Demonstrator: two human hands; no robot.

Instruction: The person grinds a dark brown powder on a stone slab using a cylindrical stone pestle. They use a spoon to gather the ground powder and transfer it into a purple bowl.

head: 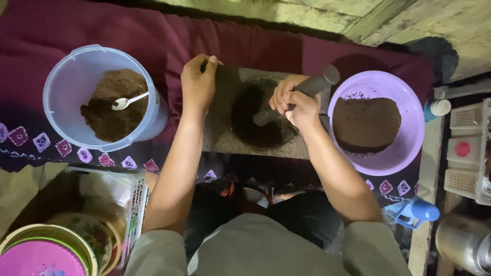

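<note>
A grey stone mortar slab (220,128) with a dark round hollow (261,115) lies in front of me on a maroon cloth. My right hand (294,102) grips a dark stone pestle (314,87), whose lower end sits in the hollow on dark brown powder. My left hand (198,84) rests on the slab's far left edge, fingers curled over it.
A clear blue tub (61,92) at left holds brown powder and a white spoon (128,101). A purple bowl (404,138) at right holds more powder. White baskets (468,153), a blue bottle (414,210), a metal pot (463,240) and stacked plates (76,240) surround me.
</note>
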